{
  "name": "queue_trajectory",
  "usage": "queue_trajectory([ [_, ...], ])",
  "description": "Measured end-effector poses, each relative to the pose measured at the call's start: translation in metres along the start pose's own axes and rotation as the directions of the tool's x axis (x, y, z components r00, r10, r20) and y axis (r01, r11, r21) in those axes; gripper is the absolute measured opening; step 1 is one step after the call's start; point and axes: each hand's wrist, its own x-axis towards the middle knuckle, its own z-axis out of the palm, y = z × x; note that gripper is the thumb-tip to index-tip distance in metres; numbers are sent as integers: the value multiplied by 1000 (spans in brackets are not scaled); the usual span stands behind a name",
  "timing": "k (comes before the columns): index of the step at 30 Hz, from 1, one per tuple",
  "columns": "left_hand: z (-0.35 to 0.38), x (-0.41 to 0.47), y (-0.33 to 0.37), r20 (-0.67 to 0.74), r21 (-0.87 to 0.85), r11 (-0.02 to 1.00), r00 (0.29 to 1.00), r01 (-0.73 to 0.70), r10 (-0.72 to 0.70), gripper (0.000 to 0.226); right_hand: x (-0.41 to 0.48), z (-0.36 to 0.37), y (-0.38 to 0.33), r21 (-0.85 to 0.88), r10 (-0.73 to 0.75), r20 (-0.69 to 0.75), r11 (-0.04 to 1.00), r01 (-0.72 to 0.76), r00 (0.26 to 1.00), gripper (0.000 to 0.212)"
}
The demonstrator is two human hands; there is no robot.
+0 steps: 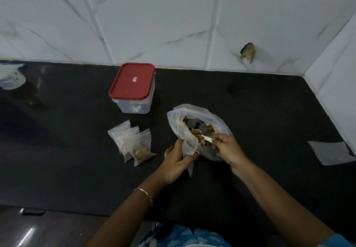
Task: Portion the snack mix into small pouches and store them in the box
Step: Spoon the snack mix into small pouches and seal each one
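A large clear bag (219, 123) of snack mix (199, 131) lies open on the black counter (260, 111). My left hand (176, 162) grips a small clear pouch (189, 146) at the big bag's mouth. My right hand (227, 147) pinches a small white spoon (206, 138) loaded with mix, its bowl over the pouch's opening. Three filled pouches (133, 142) lie together to the left. A clear box (133, 103) with a red lid (133, 81) stands shut behind them, something pale visible inside.
Several flat empty pouches (330, 152) lie at the right edge near the side wall. A white patterned object (10, 76) sits at the far left. White tiled wall runs behind the counter, with a chipped hole (248, 52).
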Motion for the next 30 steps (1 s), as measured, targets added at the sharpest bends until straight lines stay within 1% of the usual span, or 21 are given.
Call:
queue_trajectory([
  [3,1,-2,-6,-142,12,998,988,-55,56,51,-2,-3,-8,46,37,14,998,-38,999,21],
  [5,0,-4,-9,-199,43,996,976,-76,83,63,-4,-6,-13,63,43,20,997,-45,999,21],
  [8,-5,-3,-14,-258,-2,998,964,-67,65,68,-4,-11,-17,93,58,27,994,-60,998,21],
  [11,-13,0,-14,-266,-108,991,963,-79,48,63,-5,-17,-20,129,56,46,990,-61,997,21],
  [13,-18,6,-11,-262,-122,987,963,-102,68,62,-6,-21,-23,154,46,59,987,-55,997,21],
  [20,-26,29,4,-273,35,992,953,-125,129,67,-16,-36,-33,144,-11,50,990,4,999,22],
  [26,-20,39,6,-278,188,979,951,-81,133,66,-32,-50,-48,138,-66,55,989,58,996,23],
  [30,-17,44,9,-278,219,972,949,-86,147,68,-39,-53,-60,135,-112,76,986,101,991,25],
])
